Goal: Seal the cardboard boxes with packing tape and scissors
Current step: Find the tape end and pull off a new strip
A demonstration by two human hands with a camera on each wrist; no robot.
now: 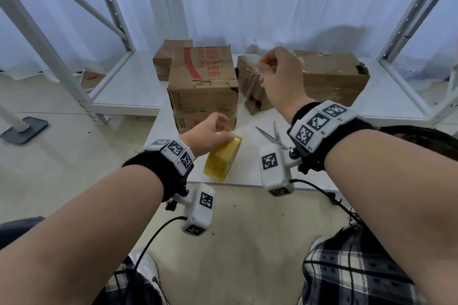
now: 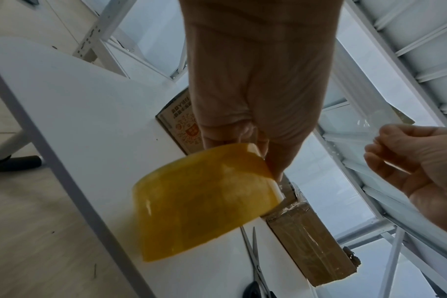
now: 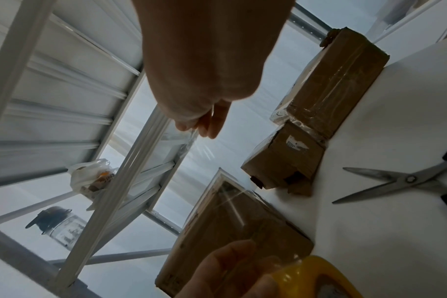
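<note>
Yellow tape roll (image 1: 223,156) gripped by left hand (image 1: 207,135); right hand (image 1: 281,74) pinches its clear tape end (image 1: 247,96).

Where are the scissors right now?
In the head view, the scissors lie open on the white table, right of the tape roll, under the raised right hand.

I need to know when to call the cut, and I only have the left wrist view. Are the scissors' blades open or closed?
Observer: Open. The scissors lie on the white table, blades spread.
Operator: Is the strip free of the roll?
Observer: No. The head view shows clear tape running from the tape roll in the left hand up to the right hand.
Operator: Anything on the shelving?
Observer: The right wrist view shows a glass jar.
</note>
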